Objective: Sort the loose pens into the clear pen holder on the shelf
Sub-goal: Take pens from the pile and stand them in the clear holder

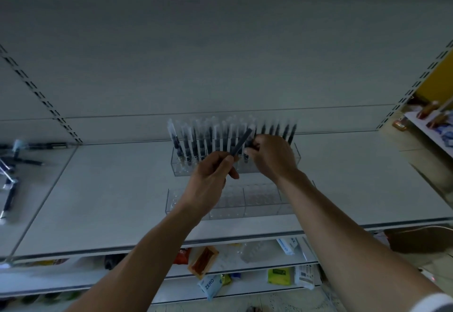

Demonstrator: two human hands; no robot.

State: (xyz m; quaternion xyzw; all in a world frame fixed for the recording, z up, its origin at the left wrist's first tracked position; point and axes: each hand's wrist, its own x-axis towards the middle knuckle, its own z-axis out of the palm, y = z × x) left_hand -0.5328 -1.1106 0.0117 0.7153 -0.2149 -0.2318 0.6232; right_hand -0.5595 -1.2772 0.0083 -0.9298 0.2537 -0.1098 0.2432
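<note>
I am mid-sorting: fingers of my left hand (208,179) grip a dark pen (241,141) just before the clear pen holder (297,156) on the shelf (110,189), my right hand (274,159) pinches a standing pen (246,156) there, and next I think I need a free hole.

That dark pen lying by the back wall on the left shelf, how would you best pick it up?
Pinch the pen at mid-barrel, coming from above and in front. It lies flat, sideways on, so its long side is open there, while the back wall probably blocks the far side.
</note>
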